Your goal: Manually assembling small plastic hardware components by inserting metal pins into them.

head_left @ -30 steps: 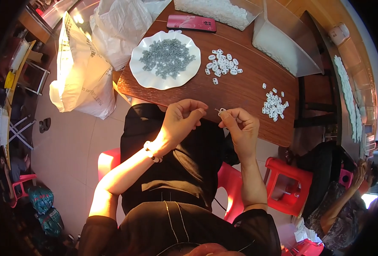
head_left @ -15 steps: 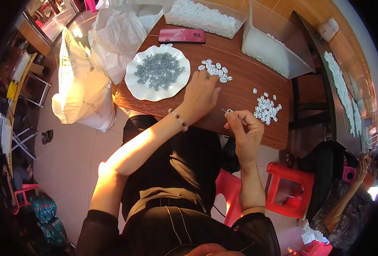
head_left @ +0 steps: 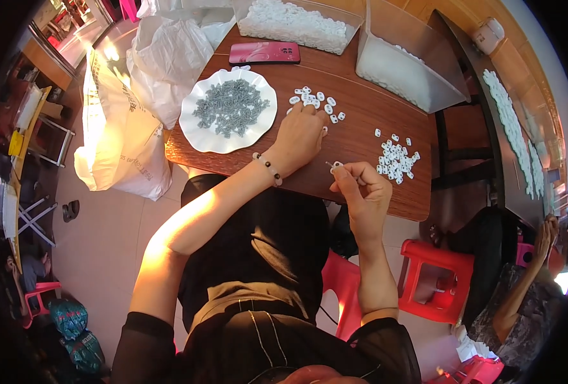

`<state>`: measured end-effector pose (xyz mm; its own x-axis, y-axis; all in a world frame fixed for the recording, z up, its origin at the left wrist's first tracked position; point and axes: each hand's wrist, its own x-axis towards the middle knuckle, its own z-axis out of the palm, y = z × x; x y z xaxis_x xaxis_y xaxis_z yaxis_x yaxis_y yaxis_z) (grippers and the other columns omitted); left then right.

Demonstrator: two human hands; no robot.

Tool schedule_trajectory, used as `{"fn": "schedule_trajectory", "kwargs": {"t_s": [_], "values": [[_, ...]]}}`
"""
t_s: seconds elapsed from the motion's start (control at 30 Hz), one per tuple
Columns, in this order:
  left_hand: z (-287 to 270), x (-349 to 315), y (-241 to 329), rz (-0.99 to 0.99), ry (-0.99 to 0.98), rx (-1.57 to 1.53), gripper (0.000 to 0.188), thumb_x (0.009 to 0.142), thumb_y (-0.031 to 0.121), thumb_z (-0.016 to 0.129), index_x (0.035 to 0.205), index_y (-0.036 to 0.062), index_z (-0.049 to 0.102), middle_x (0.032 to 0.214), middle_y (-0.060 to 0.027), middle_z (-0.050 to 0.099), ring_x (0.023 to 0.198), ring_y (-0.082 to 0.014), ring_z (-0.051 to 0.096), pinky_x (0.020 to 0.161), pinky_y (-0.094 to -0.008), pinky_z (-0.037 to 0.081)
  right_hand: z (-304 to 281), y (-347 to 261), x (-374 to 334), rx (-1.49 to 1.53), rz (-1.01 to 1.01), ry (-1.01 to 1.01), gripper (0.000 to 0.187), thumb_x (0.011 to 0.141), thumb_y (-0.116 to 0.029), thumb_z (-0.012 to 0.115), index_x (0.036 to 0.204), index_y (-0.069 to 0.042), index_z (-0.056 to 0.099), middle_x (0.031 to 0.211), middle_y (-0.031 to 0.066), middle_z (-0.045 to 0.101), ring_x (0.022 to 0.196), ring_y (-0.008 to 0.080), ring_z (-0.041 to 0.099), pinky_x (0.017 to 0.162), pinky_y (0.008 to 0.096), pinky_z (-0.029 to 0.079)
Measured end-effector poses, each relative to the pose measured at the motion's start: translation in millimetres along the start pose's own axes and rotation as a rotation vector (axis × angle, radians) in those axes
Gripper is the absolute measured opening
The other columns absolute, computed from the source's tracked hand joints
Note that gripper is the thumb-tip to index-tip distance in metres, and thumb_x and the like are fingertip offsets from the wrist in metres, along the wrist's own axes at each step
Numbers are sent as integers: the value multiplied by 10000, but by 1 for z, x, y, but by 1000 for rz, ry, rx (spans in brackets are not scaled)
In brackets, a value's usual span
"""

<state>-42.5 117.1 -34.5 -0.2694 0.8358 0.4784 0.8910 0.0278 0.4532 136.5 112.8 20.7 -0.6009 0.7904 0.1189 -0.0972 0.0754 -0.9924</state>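
My left hand [head_left: 300,137] lies over a loose pile of small white plastic pieces with dark holes [head_left: 308,98], its fingers bent down and together among them. What the fingertips hold is hidden. My right hand [head_left: 364,189] is raised by the table's near edge, thumb and forefinger pinching a small white plastic piece [head_left: 337,166]. A thin pin-like bit sticks out from it toward the left. Beyond that hand, to the right, sits a second heap of similar white pieces [head_left: 397,160]. Left of my left hand stands a white scalloped plate [head_left: 193,133] holding many small grey pieces [head_left: 231,107].
On the brown table [head_left: 354,131] lie a pink-red phone [head_left: 265,53] and two clear bins [head_left: 297,27] [head_left: 402,70] of white pieces. White sacks [head_left: 127,137] stand at the left. A red stool [head_left: 436,281] and another person's arm [head_left: 521,294] are at the right.
The whole view has shifted slightly. Under my left fingers the white pieces lie a little differently, some spread to the right. My right hand keeps its pinch on the white plastic piece.
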Motion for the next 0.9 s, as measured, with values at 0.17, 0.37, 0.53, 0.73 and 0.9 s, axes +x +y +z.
{"fn": "schedule_trajectory", "kwargs": {"t_s": [0.17,0.37,0.53,0.73,0.9], "values": [[-11,-8,-1,22,34,-149,125,795,103,654,910,53,642,813,-129,630,794,-322,588,698,-404,478,0,3,2,3,-7,6,104,900,-88,631,861,9,640,717,7,635,655,29,557,613,169,421],[-34,-19,7,-328,-85,-704,283,862,111,660,1114,-13,634,890,-98,675,768,-192,651,682,-281,531,-2,10,5,32,-5,39,101,905,-96,625,867,-3,640,720,-4,632,643,12,533,591,161,390],[-55,-42,15,-620,-134,-1320,302,912,101,622,1165,-64,601,1016,-83,665,894,-128,647,805,-242,543,-1,11,7,14,-7,37,110,914,-106,614,869,-9,639,723,-8,629,640,1,514,580,156,367],[-65,-69,22,-714,-126,-1499,290,901,105,640,1159,-24,616,1022,-67,673,884,-118,646,796,-233,536,4,11,5,9,1,53,113,911,-106,617,855,-11,639,712,-12,625,621,-1,498,567,153,351],[-75,-81,30,-887,-126,-1700,271,877,114,676,1111,-16,638,998,-70,678,857,-123,648,782,-240,534,7,12,2,-33,27,-5,124,899,-104,630,816,-13,640,685,-12,617,619,8,508,568,159,368]]}}
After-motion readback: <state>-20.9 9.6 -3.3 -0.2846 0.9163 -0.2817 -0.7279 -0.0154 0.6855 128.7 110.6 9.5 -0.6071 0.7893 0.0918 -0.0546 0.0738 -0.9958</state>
